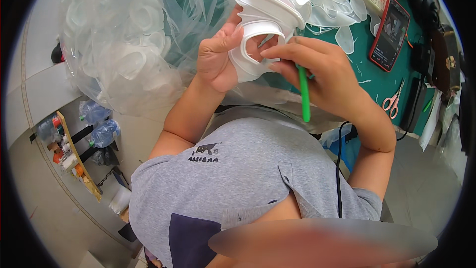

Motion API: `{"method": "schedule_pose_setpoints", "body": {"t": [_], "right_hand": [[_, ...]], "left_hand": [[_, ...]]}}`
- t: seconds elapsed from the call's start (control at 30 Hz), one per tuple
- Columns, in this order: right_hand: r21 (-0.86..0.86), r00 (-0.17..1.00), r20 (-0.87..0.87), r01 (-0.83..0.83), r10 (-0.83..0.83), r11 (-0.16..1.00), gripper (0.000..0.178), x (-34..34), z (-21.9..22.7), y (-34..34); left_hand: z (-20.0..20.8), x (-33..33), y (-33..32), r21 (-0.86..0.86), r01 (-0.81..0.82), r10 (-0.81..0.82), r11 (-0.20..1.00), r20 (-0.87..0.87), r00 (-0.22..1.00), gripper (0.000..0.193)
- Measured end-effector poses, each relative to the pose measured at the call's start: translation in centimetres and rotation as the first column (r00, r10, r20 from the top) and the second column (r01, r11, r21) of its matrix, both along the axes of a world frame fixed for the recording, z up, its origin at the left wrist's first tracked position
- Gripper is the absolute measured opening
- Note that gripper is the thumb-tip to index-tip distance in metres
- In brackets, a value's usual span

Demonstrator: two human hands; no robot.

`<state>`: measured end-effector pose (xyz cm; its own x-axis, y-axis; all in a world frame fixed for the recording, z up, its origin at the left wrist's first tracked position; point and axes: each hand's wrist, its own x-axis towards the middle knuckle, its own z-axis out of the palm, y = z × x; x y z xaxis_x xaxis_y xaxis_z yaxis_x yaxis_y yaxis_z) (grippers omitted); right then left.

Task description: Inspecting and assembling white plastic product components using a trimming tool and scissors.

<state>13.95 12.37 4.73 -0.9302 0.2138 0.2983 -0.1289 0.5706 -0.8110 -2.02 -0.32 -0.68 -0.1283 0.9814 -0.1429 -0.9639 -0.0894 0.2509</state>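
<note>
Two hands working white plastic piece: left hand gripping its edge, right hand pinching it while holding green tool. Phone, scissors lying nearby.

Little free room lay around the hands. The left hand and the right hand met at a white plastic piece, close above the person's chest. To the left and behind, a big heap of clear plastic bags blocked the way and covered much of the green worktop. To the right, a bare strip of worktop stayed open as far as the phone and the pink scissors. A black cable hung just beside the right forearm.
</note>
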Motion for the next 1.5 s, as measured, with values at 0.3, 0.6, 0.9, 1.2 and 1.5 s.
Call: {"method": "schedule_pose_setpoints", "body": {"t": [0.3,0.6,0.9,1.2,1.5], "right_hand": [[0.022,0.988,-0.008,0.154,-0.154,0.988,0.018,-1.4,-1.5,-2.2],[-0.423,0.958,0.074,0.281,-0.276,0.861,0.01,-1.0,-1.3,-2.6],[-0.171,0.977,-0.012,0.208,-0.213,0.963,0.009,0.7,-1.1,-1.9],[-0.478,0.95,0.111,0.31,-0.293,0.822,0.007,1.7,-1.1,-2.8],[-0.183,0.824,-0.091,0.538,-0.559,0.823,0.009,2.7,-1.1,-0.1]], "left_hand": [[0.2,0.5,0.0,0.051,0.028,-0.026,0.998,-0.031,0.999,0.057],[1.9,2.0,-0.1,-0.116,-0.084,0.036,0.99,-0.371,0.928,0.052],[2.1,1.7,-1.0,-0.277,0.186,-0.253,0.943,-0.234,0.939,0.038],[2.5,4.0,-0.2,-0.279,-0.001,-0.086,0.96,-0.297,0.951,0.025],[1.2,3.2,-0.2,-0.189,0.077,-0.087,0.979,-0.049,0.995,0.018]]}}
